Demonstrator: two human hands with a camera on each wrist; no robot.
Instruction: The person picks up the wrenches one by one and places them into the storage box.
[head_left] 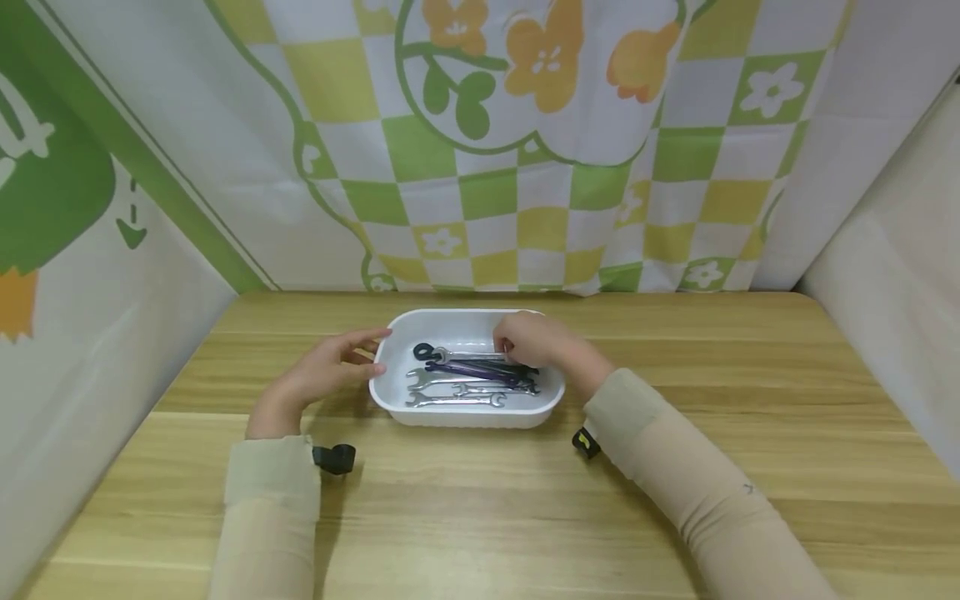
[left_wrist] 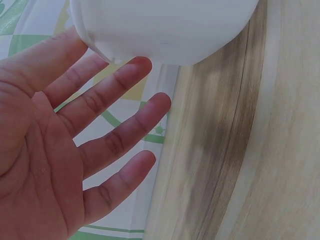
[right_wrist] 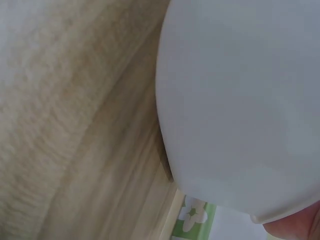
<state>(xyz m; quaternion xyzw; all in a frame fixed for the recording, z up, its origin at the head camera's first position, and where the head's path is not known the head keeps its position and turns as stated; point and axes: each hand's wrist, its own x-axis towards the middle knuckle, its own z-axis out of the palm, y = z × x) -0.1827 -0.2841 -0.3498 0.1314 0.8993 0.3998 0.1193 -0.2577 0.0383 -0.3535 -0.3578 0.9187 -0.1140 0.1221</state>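
A white plastic bin (head_left: 465, 420) stands on the table with several silver wrenches (head_left: 456, 401) and a dark purple wrench (head_left: 471, 370) lying lengthwise in it. My right hand (head_left: 534, 340) reaches over the bin's right end, fingers curled down at the right end of a silver wrench (head_left: 474, 357) at the back of the pile. Those fingertips are mostly hidden in the head view. At the left end, my left hand (head_left: 330, 364) rests its fingertips against the rim; its fingers (left_wrist: 116, 141) are spread and straight beside the bin's outer wall (left_wrist: 165, 35).
The wooden table (head_left: 465, 517) runs back to a checked, flower-printed cloth (head_left: 540, 208). White printed side walls flank it left and right. A black band mount (head_left: 335, 458) sits on the left wrist, another (head_left: 586, 443) on the right.
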